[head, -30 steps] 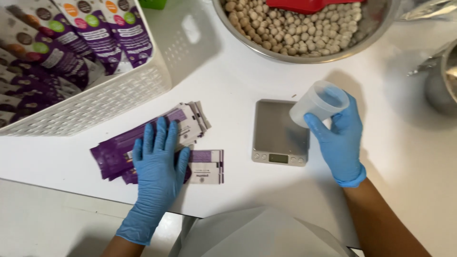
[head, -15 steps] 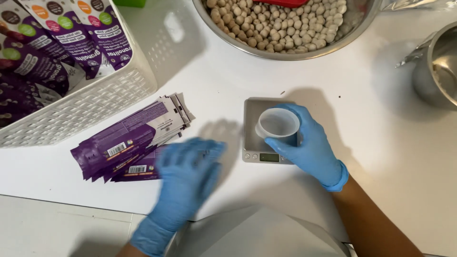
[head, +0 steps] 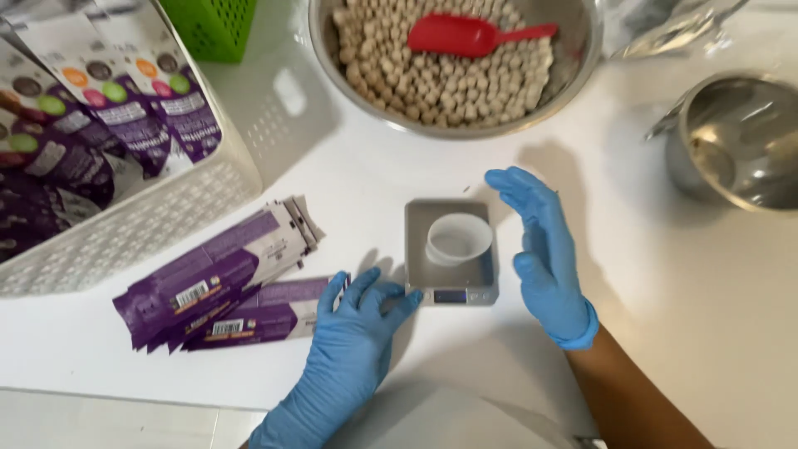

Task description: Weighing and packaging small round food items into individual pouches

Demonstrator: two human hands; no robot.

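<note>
Translucent plastic cup (head: 458, 239) stands upright on the small scale (head: 450, 251) – probably light, thin-walled and tippy, best gripped around its rim – between the left hand (head: 353, 333), fingers spread at the scale's corner, and the right hand (head: 544, 249), open just beside it.
</note>
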